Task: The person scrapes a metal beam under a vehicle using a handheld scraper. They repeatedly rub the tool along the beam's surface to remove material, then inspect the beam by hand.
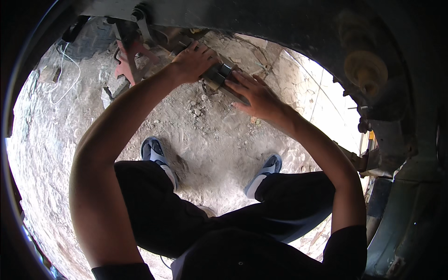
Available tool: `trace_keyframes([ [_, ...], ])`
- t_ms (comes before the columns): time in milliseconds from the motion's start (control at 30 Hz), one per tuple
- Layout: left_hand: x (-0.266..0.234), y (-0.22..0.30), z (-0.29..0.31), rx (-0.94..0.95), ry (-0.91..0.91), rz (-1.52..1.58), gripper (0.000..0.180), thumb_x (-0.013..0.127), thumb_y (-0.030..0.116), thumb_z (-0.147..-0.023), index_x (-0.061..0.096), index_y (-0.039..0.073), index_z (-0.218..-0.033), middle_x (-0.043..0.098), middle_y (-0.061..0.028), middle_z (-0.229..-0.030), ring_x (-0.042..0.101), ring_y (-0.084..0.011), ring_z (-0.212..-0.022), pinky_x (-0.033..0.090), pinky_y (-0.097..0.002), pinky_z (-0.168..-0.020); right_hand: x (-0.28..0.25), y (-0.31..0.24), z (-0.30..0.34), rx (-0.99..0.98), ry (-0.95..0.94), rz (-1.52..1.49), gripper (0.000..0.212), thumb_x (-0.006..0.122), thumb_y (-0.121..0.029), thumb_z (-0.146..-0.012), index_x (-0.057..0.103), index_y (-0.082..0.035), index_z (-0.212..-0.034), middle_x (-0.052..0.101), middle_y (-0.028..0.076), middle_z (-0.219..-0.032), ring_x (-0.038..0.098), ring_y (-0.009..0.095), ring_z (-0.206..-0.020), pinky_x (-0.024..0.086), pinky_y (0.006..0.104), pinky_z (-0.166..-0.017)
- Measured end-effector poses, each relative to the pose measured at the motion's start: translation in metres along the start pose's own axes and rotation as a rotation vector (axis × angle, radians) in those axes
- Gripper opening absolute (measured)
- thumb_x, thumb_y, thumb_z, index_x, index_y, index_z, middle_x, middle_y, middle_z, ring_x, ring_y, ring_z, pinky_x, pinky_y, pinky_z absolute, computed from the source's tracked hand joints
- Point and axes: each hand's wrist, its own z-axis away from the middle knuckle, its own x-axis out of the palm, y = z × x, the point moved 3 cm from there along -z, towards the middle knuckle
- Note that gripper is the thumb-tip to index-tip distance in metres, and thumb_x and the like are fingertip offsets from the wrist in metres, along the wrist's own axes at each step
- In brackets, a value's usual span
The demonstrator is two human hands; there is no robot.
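The left hand (192, 64) lies palm down over a long metal bar (213, 84), its fingers bent slightly apart across the top; how far they close around the far side is hidden, so I cannot tell whether they grip it. The right hand (259, 97) is on the same bar farther along, with its fingers spread open and their tips reaching toward the left hand, the thumb set apart on the near side. The bar slants between and beneath both sets of fingers, running away to the left past the left hand and toward the person under the right. In the gap between the two hands sits a dark block with a shiny piece (225, 70), just beside the right fingertips. To the left of the left fingers stands a red metal stand (127, 65), and farther left are a dark tire (93, 39) and a loop of white cable (78, 72). Above the fingers in the view spreads a broad dark panel (261, 16), curving down to the right, where a round tan part (366, 70) shows dimly, well apart from the right fingers. Nearer the person than either hand is rough pale ground (214, 140) with loose crumbs and small stones. On it rest two feet in white socks and blue-gray slippers (152, 148), one to each side, below dark trousers (154, 198).
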Motion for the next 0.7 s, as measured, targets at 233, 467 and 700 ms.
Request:
trace_keyframes([
  [233,0.007,0.001,0.001,-0.002,0.062,-0.049,0.078,0.076,0.036,-0.076,0.043,0.014,-0.143,0.048,-0.0077,-0.133,0.042,-0.0255,-0.129,0.027,-0.0496,-0.112,0.005,-0.015,-0.001,0.037,0.018,-0.018,0.068,0.074,-0.034,-0.084,0.047,-0.016,-0.144,0.035,0.021,-0.153,0.033,0.037,-0.142,0.031,0.0504,-0.114],
  [467,0.009,0.001,-0.001,0.001,0.121,-0.025,0.081,0.078,0.037,-0.072,0.044,0.014,-0.142,0.052,-0.0068,-0.127,0.044,-0.0236,-0.126,0.028,-0.0464,-0.111,0.002,-0.006,0.000,-0.009,0.057,-0.036,0.065,0.073,-0.036,-0.084,0.051,-0.011,-0.140,0.040,0.021,-0.148,0.040,0.035,-0.137,0.034,0.0499,-0.111],
  [700,0.007,-0.001,0.002,0.010,0.123,0.026,0.081,0.081,0.031,-0.069,0.046,0.014,-0.140,0.052,-0.0071,-0.127,0.045,-0.0251,-0.126,0.029,-0.0467,-0.112,-0.005,0.001,-0.001,-0.004,0.013,-0.051,0.060,0.072,-0.019,-0.086,0.047,-0.012,-0.141,0.040,0.017,-0.147,0.044,0.038,-0.133,0.040,0.0478,-0.109],
])
